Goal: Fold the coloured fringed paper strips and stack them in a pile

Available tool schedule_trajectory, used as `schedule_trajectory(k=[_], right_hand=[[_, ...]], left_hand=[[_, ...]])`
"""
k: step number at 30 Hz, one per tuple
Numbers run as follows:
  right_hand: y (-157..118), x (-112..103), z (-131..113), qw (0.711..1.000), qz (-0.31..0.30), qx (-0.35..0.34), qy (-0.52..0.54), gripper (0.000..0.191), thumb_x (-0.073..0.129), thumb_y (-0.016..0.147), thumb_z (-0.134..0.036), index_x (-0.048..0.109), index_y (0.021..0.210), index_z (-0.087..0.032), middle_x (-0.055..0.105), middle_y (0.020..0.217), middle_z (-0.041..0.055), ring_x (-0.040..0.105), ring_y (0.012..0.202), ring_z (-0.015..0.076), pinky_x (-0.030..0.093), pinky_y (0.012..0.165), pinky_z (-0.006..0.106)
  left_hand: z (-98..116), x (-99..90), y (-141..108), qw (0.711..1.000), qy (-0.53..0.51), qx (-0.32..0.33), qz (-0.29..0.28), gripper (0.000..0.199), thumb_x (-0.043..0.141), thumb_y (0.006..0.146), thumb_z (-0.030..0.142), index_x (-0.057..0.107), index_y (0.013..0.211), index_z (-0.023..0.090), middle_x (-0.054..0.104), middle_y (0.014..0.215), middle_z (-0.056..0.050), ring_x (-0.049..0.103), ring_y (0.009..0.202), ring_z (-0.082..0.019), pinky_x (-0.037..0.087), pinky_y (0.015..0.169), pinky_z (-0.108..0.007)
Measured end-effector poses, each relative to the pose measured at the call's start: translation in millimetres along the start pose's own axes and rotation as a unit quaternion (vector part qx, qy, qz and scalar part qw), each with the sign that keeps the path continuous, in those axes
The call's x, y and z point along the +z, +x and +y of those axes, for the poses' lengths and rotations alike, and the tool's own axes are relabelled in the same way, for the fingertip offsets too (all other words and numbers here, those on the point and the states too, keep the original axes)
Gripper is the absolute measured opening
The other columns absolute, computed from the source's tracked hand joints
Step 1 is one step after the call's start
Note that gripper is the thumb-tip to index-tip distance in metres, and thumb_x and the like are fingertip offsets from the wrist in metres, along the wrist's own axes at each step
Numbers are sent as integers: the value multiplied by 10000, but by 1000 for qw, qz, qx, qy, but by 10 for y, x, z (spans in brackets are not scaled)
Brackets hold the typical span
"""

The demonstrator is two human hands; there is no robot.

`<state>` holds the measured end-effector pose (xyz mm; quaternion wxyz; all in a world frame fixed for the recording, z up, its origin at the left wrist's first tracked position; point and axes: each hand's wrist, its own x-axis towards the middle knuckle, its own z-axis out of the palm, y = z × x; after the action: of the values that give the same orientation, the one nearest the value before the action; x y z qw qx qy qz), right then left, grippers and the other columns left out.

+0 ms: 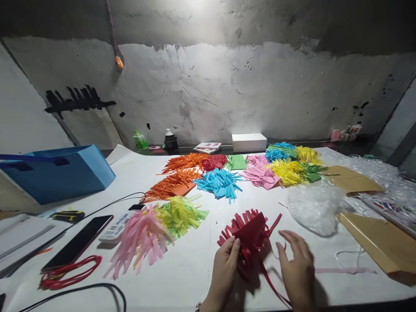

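A piece of dark red fringed paper [251, 229] is raised over the front of the white-covered table, its cut strips sticking out all round. My left hand [225, 260] pinches its near left edge between thumb and fingers. To the right of it, my right hand [297, 262] has thumb and fingers apart, close to the loose red strips. A thin bit of red shows in the gap by the thumb; whether it touches the hand I cannot tell. One long red strip [273, 286] hangs down toward the right wrist.
Fringed paper bundles lie farther back: orange [172, 186], blue [219, 182], pink [261, 173], yellow [287, 171]. Pink fringe [143, 238] lies left, near a phone [79, 240] and a red cord [71, 273]. Clear plastic [315, 208] and a brown packet [380, 242] are right. A blue bag [71, 173] stands left.
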<state>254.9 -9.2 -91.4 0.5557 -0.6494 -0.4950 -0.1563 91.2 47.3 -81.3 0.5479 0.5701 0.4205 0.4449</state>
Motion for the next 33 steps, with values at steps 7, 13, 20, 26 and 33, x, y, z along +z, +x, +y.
schedule_trajectory(k=[7,13,20,26,33], right_hand=[[-117,54,-332,963,-76,-259,22,284,490,974,-84,652,1202,-134,742,1096,108,703,1020,220,572,883,342],[-139,82,-393,973,-118,-164,114,251,480,975,-101,695,1079,-179,768,906,45,745,814,155,614,757,231],[-175,3,-367,960,-193,-35,198,187,590,919,-177,746,1008,-229,784,892,15,757,789,149,602,754,177],[-131,8,-345,887,-310,226,257,49,677,797,-220,726,800,-212,739,731,4,720,657,171,574,584,187],[31,-24,-356,924,-284,77,245,91,619,893,-210,705,917,-224,734,840,24,715,772,169,589,705,227]], left_hand=[[8,69,-167,1000,-15,19,-6,458,578,893,594,731,890,162,745,972,-100,659,936,-264,509,906,-351],[-61,3,-272,999,-6,36,-30,401,532,945,527,724,1041,188,731,1063,-93,657,1013,-262,501,924,-353],[-17,11,-317,998,18,61,-27,313,555,953,461,723,954,198,695,961,-69,653,940,-239,508,855,-318],[-6,-26,-348,995,12,76,-62,324,510,980,430,727,1051,201,676,1013,-81,654,972,-236,497,859,-315],[24,-86,-292,994,70,62,-47,378,470,991,441,719,874,183,684,879,-66,635,837,-220,478,777,-300]])
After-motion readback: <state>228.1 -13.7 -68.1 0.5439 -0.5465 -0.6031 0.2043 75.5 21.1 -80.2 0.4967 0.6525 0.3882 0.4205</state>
